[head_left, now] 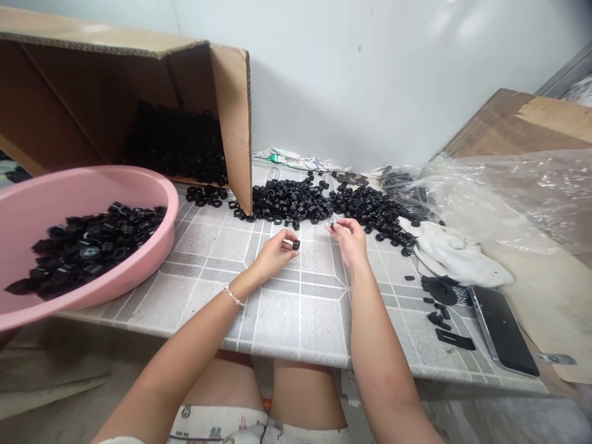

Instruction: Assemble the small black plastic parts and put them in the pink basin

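Between the thumb and fingers of my left hand (274, 255) is a small black plastic ring-shaped part (296, 245), held just above the checked tabletop. My right hand (350, 240) pinches another small dark part (332, 227), mostly covered by the fingertips. The two hands are apart, both in front of the loose black parts. One heap of black parts (291, 200) lies behind my left hand, beside the box flap. A second heap (370, 206) spreads behind my right hand and to its right.
At left, a pink basin (161, 246) holds many black parts. Behind it a cardboard box (231, 111) lies on its side with more inside. To the right are a white glove (456, 256), a phone (504, 330), small black pieces and clear plastic sheeting (522, 197). A wall stands behind.
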`<act>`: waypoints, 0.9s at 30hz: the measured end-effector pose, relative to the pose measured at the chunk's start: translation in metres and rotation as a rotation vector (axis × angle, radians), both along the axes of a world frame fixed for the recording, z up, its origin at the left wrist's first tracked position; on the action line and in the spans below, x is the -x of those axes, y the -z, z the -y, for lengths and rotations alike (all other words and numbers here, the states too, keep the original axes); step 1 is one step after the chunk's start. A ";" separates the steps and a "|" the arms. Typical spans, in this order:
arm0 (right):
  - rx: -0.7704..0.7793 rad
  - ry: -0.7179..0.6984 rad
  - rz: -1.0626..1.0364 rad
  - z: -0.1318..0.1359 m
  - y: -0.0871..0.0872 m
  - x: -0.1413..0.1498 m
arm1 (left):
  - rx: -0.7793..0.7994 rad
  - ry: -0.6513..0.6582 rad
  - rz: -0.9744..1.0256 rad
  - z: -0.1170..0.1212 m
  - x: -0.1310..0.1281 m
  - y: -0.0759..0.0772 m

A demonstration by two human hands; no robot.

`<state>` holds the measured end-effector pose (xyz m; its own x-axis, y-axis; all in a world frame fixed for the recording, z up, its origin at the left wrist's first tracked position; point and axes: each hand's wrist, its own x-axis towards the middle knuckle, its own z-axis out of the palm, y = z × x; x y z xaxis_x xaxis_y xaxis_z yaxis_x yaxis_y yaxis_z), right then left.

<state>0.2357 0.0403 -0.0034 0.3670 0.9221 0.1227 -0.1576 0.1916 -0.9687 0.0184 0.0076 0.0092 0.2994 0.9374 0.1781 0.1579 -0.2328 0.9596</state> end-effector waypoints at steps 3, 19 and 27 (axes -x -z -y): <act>-0.041 -0.218 -0.113 0.012 -0.014 0.035 | 0.117 0.029 0.187 -0.003 0.000 -0.001; -0.025 -0.561 0.166 0.031 -0.032 0.051 | 0.223 0.030 0.392 -0.005 0.005 -0.008; -0.006 -0.560 0.262 0.029 -0.024 0.055 | 0.045 0.007 0.246 -0.006 0.007 -0.001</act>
<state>0.1806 0.0116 0.0202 -0.2158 0.9650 0.1488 0.0070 0.1539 -0.9881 0.0117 0.0135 0.0101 0.2581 0.9441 0.2049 -0.0835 -0.1895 0.9783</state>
